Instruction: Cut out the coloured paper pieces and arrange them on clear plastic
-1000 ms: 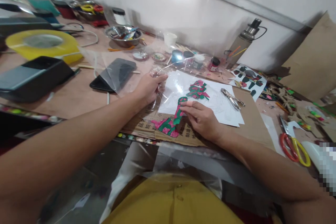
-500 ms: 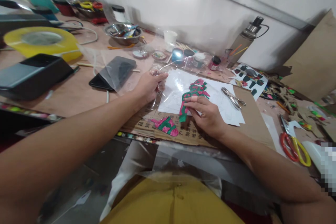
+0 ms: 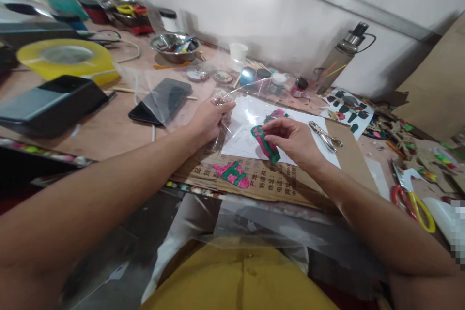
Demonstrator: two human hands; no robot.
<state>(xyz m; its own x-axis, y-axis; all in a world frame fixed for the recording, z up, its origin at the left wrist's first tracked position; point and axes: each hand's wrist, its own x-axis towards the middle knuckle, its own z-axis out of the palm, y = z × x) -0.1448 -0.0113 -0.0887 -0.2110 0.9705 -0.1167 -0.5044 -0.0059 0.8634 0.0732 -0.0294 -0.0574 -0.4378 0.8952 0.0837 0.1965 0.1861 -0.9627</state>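
Observation:
My left hand [image 3: 210, 118] is closed on the crumpled edge of a clear plastic sheet [image 3: 240, 123], which spreads over the white paper and the table to the left. Between the thumb and fingers of my right hand [image 3: 290, 138] is a pink and green painted cutout [image 3: 262, 141], tilted above the paper. Another pink and green piece [image 3: 276, 115] shows just behind it, partly hidden by my fingers. A separate pink and green cutout [image 3: 232, 174] lies on the cardboard [image 3: 312, 189] near the front edge. White paper sheets [image 3: 232, 147] rest on the cardboard.
Metal pliers [image 3: 322, 136] lie right of my right hand. Scissors [image 3: 412, 203] with red and yellow handles are farther right. A phone [image 3: 162, 101], yellow tape roll [image 3: 67, 60] and metal bowl [image 3: 174, 48] sit left. Paint jars [image 3: 300, 87] and a bottle [image 3: 339, 58] line the back.
My right hand has turned and lifted slightly, swinging the lower end of the held cutout to the right. My left hand keeps its grip on the plastic. The view has shifted a little.

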